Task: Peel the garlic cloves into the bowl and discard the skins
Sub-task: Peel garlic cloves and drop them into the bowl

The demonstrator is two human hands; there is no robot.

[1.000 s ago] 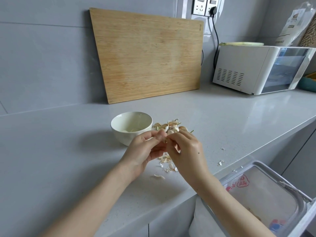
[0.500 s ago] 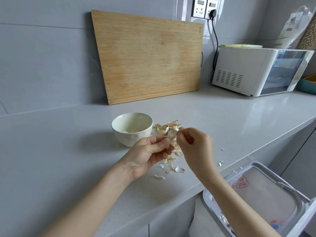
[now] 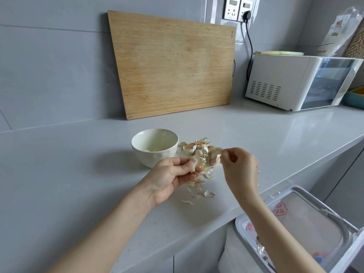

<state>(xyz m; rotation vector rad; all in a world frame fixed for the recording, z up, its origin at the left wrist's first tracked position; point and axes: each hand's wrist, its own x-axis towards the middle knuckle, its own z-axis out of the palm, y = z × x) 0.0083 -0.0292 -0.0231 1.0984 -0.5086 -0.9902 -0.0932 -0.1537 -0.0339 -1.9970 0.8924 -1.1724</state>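
The left hand is palm up above the counter, its fingers and thumb curled round a clove that is partly wrapped in skin. The right hand is just to the right of it and slightly farther, thumb and fingertips pinching a strip of skin; the two hands are apart. The bowl stands on the counter just left of the hands, with a few pale pieces at its bottom. A pile of unpeeled cloves lies right beside the bowl, on its right. Loose skins are scattered on the counter near the left hand. A lined bin stands open below the counter edge, near right. A cutting board leans on the far wall, and an oven sits far right.
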